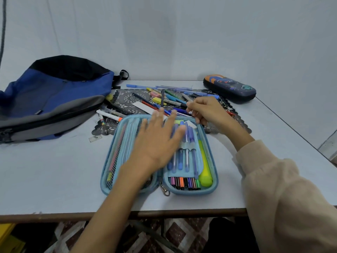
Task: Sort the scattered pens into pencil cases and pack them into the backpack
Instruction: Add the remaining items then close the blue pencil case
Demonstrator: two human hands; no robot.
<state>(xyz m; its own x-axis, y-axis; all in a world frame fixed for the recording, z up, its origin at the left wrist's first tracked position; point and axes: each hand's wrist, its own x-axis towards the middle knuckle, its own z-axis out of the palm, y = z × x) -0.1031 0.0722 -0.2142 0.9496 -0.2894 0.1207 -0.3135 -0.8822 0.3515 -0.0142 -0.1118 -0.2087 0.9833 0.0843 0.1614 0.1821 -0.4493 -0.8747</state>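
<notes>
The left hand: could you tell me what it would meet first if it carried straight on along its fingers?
Probably the scattered pens just beyond the open pencil case's far rim, though the left hand is blurred and its height above them is unclear.

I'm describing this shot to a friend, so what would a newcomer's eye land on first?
The open light-blue pencil case, full of pens, lies mid-table with the left hand spread over it. Just behind, the right hand is at a messy pile of pens on a dark lacy mat. A blue backpack lies far left, a closed dark pencil case far right.
</notes>
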